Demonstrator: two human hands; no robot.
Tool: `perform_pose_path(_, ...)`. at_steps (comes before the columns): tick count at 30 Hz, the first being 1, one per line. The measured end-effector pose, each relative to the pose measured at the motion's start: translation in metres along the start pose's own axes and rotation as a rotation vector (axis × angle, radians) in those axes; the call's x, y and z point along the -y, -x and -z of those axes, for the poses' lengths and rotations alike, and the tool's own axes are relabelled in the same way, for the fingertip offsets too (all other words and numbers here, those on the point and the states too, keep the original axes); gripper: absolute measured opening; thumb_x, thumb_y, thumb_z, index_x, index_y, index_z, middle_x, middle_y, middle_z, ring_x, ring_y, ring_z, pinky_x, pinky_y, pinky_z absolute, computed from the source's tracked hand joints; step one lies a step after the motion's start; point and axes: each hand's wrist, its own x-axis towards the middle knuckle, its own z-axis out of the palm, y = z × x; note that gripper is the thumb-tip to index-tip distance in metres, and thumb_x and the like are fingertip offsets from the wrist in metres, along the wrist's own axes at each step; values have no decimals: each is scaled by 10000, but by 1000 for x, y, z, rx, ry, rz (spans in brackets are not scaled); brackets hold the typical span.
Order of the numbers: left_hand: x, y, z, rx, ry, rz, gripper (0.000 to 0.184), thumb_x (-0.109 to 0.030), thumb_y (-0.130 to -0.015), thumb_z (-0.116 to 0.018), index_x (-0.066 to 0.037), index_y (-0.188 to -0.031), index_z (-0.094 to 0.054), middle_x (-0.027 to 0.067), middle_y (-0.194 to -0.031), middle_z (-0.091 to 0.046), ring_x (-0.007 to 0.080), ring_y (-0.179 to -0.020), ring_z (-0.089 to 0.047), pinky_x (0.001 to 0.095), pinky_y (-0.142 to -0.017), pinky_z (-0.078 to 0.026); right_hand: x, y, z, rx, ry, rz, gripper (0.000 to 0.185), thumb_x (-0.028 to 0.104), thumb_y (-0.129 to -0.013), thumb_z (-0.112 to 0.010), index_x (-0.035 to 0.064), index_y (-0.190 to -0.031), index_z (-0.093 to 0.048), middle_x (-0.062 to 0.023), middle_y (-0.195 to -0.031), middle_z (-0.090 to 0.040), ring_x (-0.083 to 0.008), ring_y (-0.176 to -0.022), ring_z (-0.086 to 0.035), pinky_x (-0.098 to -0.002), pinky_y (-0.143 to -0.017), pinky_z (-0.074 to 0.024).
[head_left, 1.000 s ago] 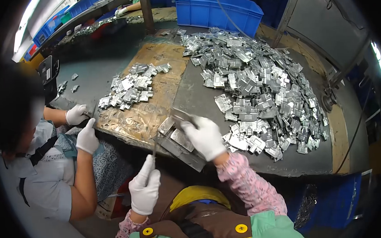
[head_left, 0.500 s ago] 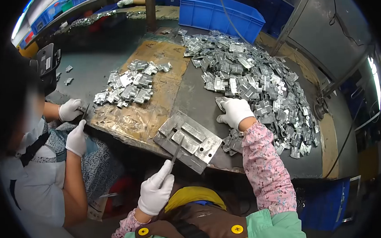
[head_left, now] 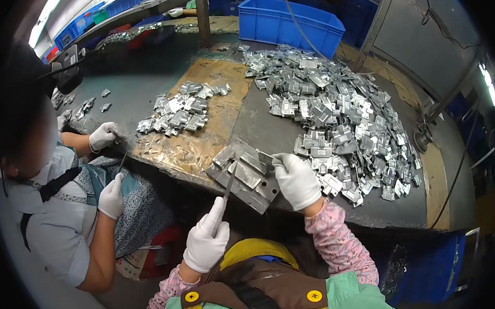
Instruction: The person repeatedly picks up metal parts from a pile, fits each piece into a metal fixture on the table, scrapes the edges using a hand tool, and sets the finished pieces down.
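My left hand [head_left: 207, 244], in a white glove, is closed around a slim, tapering metal file [head_left: 231, 180] that points up and away over the steel block. My right hand [head_left: 296, 180], gloved too, pinches a small silvery metal casting [head_left: 266, 157] at the right side of the block. Fingers partly cover this piece, and I cannot tell whether it touches the block. The steel block [head_left: 265, 202] lies at the table's front edge, with raised bars on top and dark round holes.
A large heap of metal castings [head_left: 334, 115] spreads over the right of the table, a smaller pile [head_left: 179, 109] left of centre. Behind the heap stands a blue crate [head_left: 288, 23]. At the left a co-worker [head_left: 57, 218] in white gloves holds a thin tool.
My right hand has come from the heap's edge toward me and left to the block, now with a casting in its fingers. My left hand keeps the file over the block.
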Motion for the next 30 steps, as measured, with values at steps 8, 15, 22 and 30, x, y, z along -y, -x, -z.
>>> perform_pose_path(8, -21, -22, 9, 89, -53, -65, 596, 93, -920, -642, -26, -1494, -535, 123, -925, -696, 197, -749, -658, 309, -710, -544, 13, 30, -14, -9, 52, 146, 149, 73, -940, -686, 44, -1086, -704, -142, -924, -736, -315, -848, -734, -390, -738, -582)
perform_pose_path(15, -30, -35, 16, 75, -208, -63, 569, 69, -902, -663, -71, -1448, -590, 137, -833, -645, 285, -689, -646, 384, -643, -525, 5, 15, -6, 79, 109, 255, 172, 52, -892, -697, 69, -1063, -698, -124, -906, -726, -297, -798, -728, -376, -698, -574)
perform_pose_path(22, -36, -50, 21, 190, -476, 20, 480, -70, -948, -661, -148, -1420, -619, 129, -763, -617, 330, -672, -653, 434, -596, -512, 8, 14, -14, 87, 258, 304, 143, 78, -883, -662, 68, -1024, -682, -121, -857, -672, -315, -773, -685, -418, -678, -547)
perform_pose_path(30, -26, -99, -8, 305, -662, -34, 468, -164, -973, -614, -187, -1439, -573, 143, -699, -630, 351, -614, -668, 461, -549, -529, 5, 20, -21, 17, 190, 307, 176, 52, -875, -647, 50, -1048, -678, -114, -869, -657, -307, -784, -659, -416, -701, -549)
